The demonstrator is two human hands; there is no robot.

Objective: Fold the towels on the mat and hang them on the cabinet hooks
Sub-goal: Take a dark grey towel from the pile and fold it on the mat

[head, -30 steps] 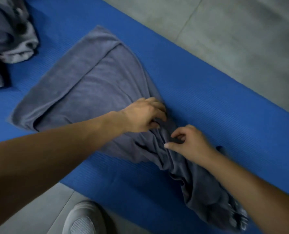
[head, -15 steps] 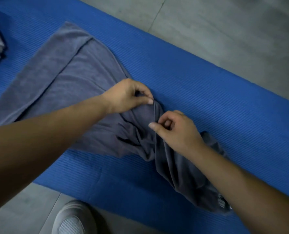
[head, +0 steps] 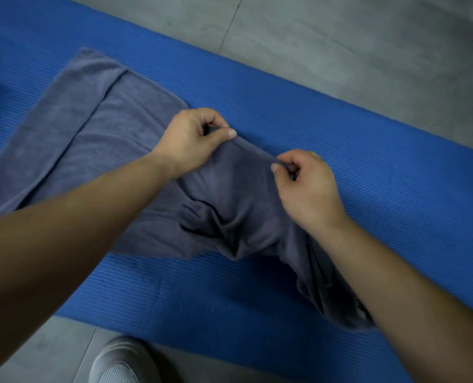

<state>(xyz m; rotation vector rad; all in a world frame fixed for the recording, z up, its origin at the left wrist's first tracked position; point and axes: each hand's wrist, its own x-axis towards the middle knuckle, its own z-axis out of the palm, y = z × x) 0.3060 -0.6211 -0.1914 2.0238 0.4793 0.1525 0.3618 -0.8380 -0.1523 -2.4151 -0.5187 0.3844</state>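
a grey towel (head: 113,128) lies on the blue mat (head: 354,167), its flat, partly folded half spread toward 9 o'clock. near the centre the left hand (head: 188,139) pinches the towel's far edge, fingers (head: 225,134) clamped on the cloth, and at its 4 o'clock the right hand (head: 307,186) pinches the same edge likewise, a short span stretched between them. the rest bunches toward 5 o'clock, under the right forearm.
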